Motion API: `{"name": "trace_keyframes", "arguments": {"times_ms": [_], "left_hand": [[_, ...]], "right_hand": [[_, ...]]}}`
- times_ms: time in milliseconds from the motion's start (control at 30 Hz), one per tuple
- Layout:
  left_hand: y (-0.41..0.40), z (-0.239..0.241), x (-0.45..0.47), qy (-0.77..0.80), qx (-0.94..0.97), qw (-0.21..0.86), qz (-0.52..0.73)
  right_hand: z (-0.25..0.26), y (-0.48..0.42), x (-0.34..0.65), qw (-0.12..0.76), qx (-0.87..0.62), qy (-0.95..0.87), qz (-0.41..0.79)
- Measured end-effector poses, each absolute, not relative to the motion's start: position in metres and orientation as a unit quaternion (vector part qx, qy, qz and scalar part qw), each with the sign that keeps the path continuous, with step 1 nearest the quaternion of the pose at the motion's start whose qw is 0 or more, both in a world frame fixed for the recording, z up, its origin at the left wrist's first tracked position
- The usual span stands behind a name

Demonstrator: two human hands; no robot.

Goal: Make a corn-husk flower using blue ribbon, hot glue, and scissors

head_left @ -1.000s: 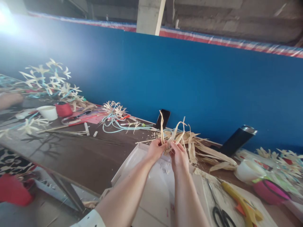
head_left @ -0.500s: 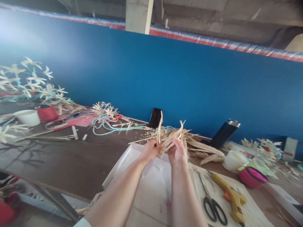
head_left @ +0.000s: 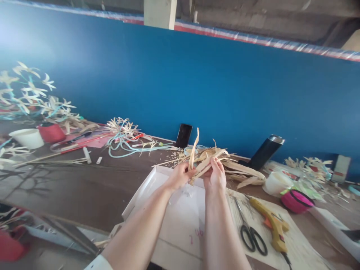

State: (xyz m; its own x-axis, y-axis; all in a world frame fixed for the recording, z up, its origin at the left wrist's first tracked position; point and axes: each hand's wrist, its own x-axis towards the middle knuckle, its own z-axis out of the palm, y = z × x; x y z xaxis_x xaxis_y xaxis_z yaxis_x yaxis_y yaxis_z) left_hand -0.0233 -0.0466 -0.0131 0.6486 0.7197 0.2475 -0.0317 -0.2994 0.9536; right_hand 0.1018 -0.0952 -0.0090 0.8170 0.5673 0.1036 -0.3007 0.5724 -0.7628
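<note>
Dried corn husk strips (head_left: 203,167) stretch between my hands, above the far end of a shallow white box (head_left: 180,221). My left hand (head_left: 181,176) pinches the gathered lower end, from which one strip stands upright. My right hand (head_left: 216,174) is closed on the same husk a little to the right, fingers along a broad strip. Behind my hands lies a pile of more corn husks (head_left: 242,168). To the right of the box are black-handled scissors (head_left: 251,236) and a yellow glue gun (head_left: 271,225), on a sheet of paper.
A phone (head_left: 184,135) leans by the blue partition (head_left: 225,90). A dark flask (head_left: 266,152) tilts at the right, near a white cup (head_left: 277,183) and a pink pouch (head_left: 297,200). Husk flowers (head_left: 33,90) with blue stems, a white cup (head_left: 26,138) and a red pouch (head_left: 52,133) stand left.
The right hand has moved along the husk, slightly right, and the strip there now lies flatter. The upright strip by the left hand leans more to the right. The view has shifted a little.
</note>
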Motion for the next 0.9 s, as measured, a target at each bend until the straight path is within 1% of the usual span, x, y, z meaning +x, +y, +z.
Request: {"name": "trace_keyframes", "arguments": {"times_ms": [200,367,433,500,567,633,700,800,900], "left_hand": [[-0.044,-0.015,-0.024,0.25,0.723,0.539,0.354],[-0.04,-0.017,-0.023,0.269,0.7,0.533,0.392],[-0.038,-0.017,-0.023,0.289,0.685,0.527,0.412],[-0.036,-0.017,-0.023,0.319,0.663,0.525,0.427],[-0.035,-0.016,-0.023,0.347,0.644,0.524,0.436],[-0.033,-0.016,-0.024,0.367,0.638,0.511,0.444],[-0.032,-0.016,-0.024,0.377,0.639,0.491,0.456],[-0.031,-0.017,-0.025,0.375,0.64,0.476,0.472],[-0.031,-0.016,-0.026,0.361,0.645,0.476,0.476]], "right_hand": [[-0.013,-0.092,0.102,0.87,-0.415,-0.142,0.227],[-0.015,-0.089,0.101,0.854,-0.446,-0.157,0.216],[-0.015,-0.089,0.1,0.844,-0.487,-0.153,0.167],[-0.013,-0.091,0.096,0.826,-0.539,-0.156,0.061],[-0.009,-0.095,0.089,0.786,-0.58,-0.207,-0.049],[-0.006,-0.099,0.079,0.738,-0.602,-0.292,-0.089],[-0.004,-0.101,0.071,0.695,-0.617,-0.364,-0.052],[-0.004,-0.099,0.064,0.637,-0.656,-0.406,0.013],[-0.006,-0.096,0.065,0.615,-0.669,-0.413,0.057]]}}
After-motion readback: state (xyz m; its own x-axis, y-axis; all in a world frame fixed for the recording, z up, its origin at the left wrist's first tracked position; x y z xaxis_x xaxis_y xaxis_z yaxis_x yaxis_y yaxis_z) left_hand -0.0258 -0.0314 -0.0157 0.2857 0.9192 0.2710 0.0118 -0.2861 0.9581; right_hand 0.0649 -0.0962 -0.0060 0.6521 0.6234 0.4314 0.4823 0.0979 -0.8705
